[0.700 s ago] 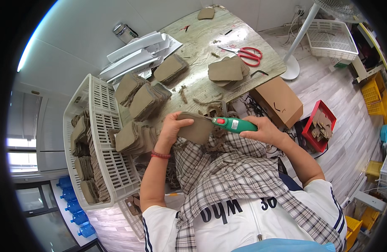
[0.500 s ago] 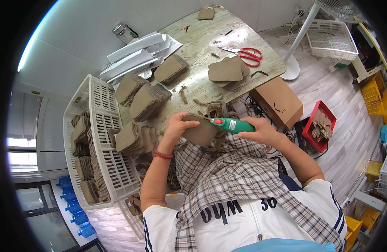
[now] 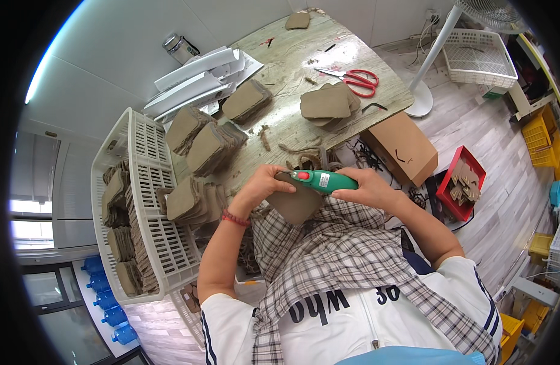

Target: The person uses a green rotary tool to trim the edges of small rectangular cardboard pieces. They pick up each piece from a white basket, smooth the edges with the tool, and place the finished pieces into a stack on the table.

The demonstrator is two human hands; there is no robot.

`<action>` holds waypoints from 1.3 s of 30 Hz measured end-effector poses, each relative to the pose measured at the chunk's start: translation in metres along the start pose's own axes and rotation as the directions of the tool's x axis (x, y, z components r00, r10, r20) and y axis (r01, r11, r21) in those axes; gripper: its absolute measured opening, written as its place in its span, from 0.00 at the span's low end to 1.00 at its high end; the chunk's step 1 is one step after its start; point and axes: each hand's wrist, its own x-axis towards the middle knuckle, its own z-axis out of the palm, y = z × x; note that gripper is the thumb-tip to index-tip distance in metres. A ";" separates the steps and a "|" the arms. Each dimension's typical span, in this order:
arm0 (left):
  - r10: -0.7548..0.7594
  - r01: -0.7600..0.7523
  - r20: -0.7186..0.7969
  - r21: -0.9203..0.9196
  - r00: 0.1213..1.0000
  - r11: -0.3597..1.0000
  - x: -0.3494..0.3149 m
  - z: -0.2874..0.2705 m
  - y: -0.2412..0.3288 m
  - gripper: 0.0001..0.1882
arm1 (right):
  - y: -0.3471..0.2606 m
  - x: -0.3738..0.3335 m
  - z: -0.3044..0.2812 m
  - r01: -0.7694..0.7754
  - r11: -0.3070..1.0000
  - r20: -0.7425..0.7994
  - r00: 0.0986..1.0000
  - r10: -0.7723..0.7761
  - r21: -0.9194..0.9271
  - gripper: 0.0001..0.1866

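My left hand (image 3: 263, 184) pinches a flat brown-grey pad (image 3: 297, 208) with rounded corners by its upper left edge, just above my lap. In my right hand (image 3: 366, 190) is a green hand-held electric cutter (image 3: 330, 182) with a red button. Its head lies at the pad's top edge, close to my left fingers; the blade itself cannot be made out. Trimmed strips (image 3: 310, 157) of the same material lie at the table edge beyond the pad. Stacks of similar pads (image 3: 210, 146) stand to the left of my hands.
At left a white plastic basket (image 3: 152, 176) holds many pads. On the table (image 3: 286, 58) lie red-handled scissors (image 3: 356, 79), another pad stack (image 3: 327, 102) and rolled papers (image 3: 201, 76). A cardboard box (image 3: 401, 149) and a red tray (image 3: 459, 201) of scraps are at right.
The cutter has moved left along the pad's top edge, toward my left fingers. The pad has turned a little and sits slightly lower.
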 end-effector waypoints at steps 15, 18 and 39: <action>0.099 -0.110 -0.141 -0.072 0.985 0.991 0.008 -0.014 0.000 0.10 | 0.029 -0.025 0.004 -0.046 0.985 -0.127 0.990 0.068 0.167 0.22; 0.105 -0.113 -0.141 -0.052 0.984 0.992 0.008 -0.006 0.006 0.09 | 0.022 -0.023 0.006 -0.052 0.984 -0.125 0.989 0.074 0.171 0.24; 0.292 -0.483 -0.426 -0.458 0.856 0.747 0.073 -0.040 0.046 0.14 | 0.041 -0.043 -0.001 -0.010 0.939 -0.437 0.883 0.169 0.344 0.20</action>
